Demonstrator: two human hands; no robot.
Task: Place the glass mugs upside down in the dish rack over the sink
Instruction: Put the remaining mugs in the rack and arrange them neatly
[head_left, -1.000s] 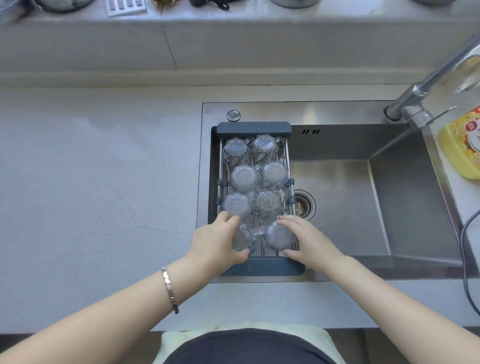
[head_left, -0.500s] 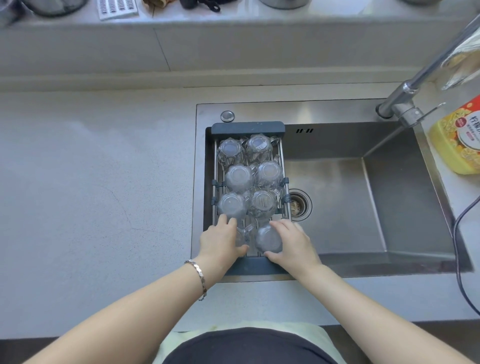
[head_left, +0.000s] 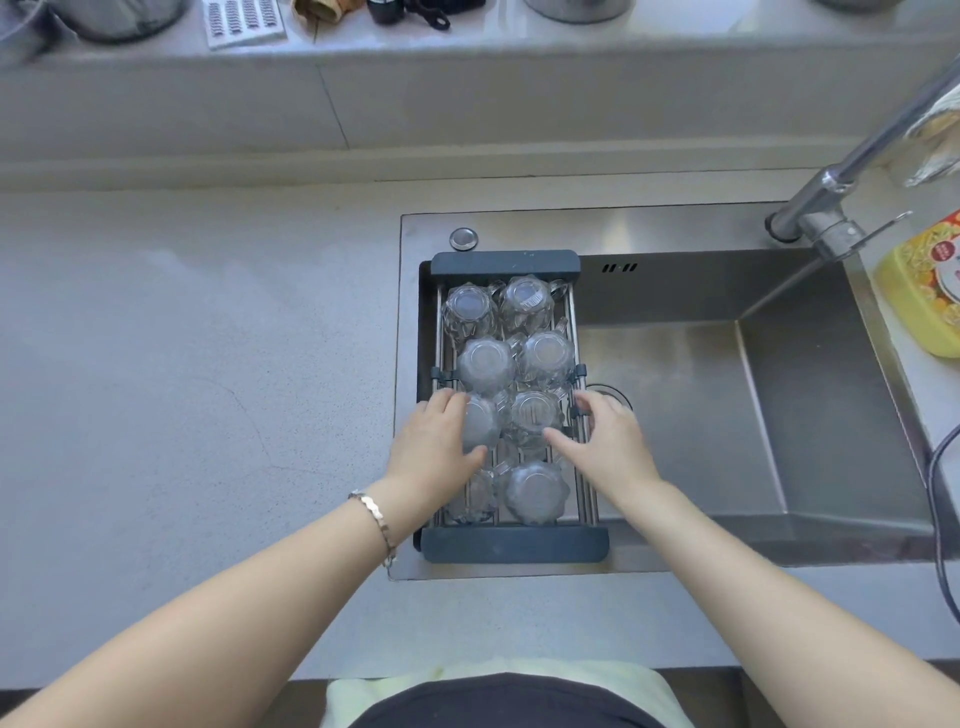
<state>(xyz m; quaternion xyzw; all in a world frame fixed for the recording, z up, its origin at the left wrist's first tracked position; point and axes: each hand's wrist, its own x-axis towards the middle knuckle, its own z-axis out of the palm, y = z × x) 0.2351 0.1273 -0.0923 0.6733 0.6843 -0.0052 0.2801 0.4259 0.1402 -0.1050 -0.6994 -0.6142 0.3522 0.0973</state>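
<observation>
A dark-framed dish rack spans the left end of the sink. Several glass mugs stand upside down in it in two columns. My left hand wraps the left mug of the third row, fingers on its far left side and thumb under its near side. My right hand lies at the rack's right rail with fingers spread; its thumb touches the right mug of the third row. The two nearest mugs stand free, the left one partly hidden by my left wrist.
The steel sink basin lies right of the rack, its drain partly hidden by my right hand. A faucet reaches in from the upper right beside a yellow detergent bottle. A black cable hangs at the right edge. Grey countertop stretches left.
Both hands let go of the two nearest mugs, which now stand in the rack, and moved forward to the third row.
</observation>
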